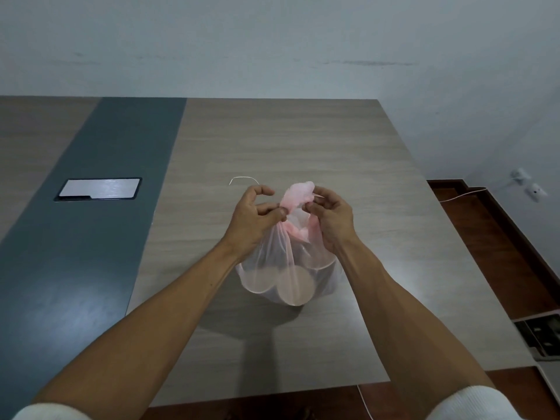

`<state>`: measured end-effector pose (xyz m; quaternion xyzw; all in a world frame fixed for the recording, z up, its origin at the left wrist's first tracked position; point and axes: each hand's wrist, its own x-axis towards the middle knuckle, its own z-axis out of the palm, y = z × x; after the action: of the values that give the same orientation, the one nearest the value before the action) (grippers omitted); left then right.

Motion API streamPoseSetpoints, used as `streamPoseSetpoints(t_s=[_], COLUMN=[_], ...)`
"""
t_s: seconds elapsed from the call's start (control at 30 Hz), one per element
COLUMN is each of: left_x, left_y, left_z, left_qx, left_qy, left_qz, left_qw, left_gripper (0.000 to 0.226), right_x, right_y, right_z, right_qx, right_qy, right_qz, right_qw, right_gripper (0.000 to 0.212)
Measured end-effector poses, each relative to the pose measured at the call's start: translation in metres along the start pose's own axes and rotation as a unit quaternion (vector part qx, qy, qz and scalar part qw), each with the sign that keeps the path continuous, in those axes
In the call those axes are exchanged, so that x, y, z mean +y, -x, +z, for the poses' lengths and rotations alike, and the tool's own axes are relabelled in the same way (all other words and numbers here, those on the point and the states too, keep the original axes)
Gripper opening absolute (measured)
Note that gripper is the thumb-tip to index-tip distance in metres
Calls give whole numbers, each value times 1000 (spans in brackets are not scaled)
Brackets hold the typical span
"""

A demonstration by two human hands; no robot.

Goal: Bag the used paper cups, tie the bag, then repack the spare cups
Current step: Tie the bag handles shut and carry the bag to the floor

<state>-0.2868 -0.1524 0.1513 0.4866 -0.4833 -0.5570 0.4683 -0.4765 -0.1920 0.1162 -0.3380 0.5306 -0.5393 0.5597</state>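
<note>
The tabletop (303,147) is showing a matt, pale wood-grain laminate, with a smooth dark grey-blue band (91,237) running toward seven o'clock and giving off a soft sheen. A glossy metal-looking plate (98,188) is sitting in that band at nine o'clock. The bag (272,268) at centre is looking like thin, translucent pink plastic, crinkling at its gathered neck. Paper cups (295,286) are showing matt through it. A thin wire tie (244,178) is lying at twelve o'clock.
</note>
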Motion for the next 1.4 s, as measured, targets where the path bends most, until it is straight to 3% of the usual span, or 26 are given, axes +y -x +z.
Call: streamPoseSetpoints(t_s=[0.23, 0.37, 0.47, 0.53, 0.67, 0.8, 0.9, 0.97, 1.07, 1.17, 1.23, 1.3, 1.4], left_x=[6, 13, 11, 8, 2, -2, -5, -7, -7, -5, -7, -9, -7], left_y=[-7, -10, -12, -10, -2, -3, -2, 0, 2, 6, 8, 8, 8], left_z=[-17, -29, -34, -31, -27, -24, -23, -22, -18, -15, -16, -18, -14], left_qx=[-93, -129, -180, -146, -50, 39, 90, 108, 140, 97, 53, 32, 20], left_qy=[69, 74, 81, 63, 113, 152, 142, 134, 124, 115, 65, -77, -320], left_qz=[-110, -178, -152, -140, -116, -92, -70, -68, -70, -48, -11, 64, 240], left_qw=[987, 973, 968, 977, 985, 983, 983, 983, 980, 987, 996, 994, 916], left_gripper=[25, 34, 58, 59, 32, 12, 20, 27, 32, 34, 41, 40, 32], right_x=[-5, -11, -17, -20, -22, -16, -19, -20, -17, -13, -12, -10, -9], right_y=[16, 19, 23, 25, 28, 27, 30, 31, 30, 28, 27, 24, 18], right_z=[13, 21, 27, 31, 35, 36, 36, 36, 38, 44, 47, 49, 49], right_qx=[-95, -160, -222, -248, -235, -233, -286, -289, -236, -185, -145, -107, -76], right_qy=[-40, -17, 16, 54, 127, 127, 82, 118, 156, 145, 130, 144, 176], right_qz=[-2, 3, 7, -15, -53, -42, 1, -22, -73, -67, -48, -34, -18], right_qw=[995, 987, 975, 967, 962, 963, 955, 950, 956, 970, 980, 983, 981], right_gripper=[51, 47, 44, 47, 56, 46, 47, 36, 19, 29, 35, 39, 28])
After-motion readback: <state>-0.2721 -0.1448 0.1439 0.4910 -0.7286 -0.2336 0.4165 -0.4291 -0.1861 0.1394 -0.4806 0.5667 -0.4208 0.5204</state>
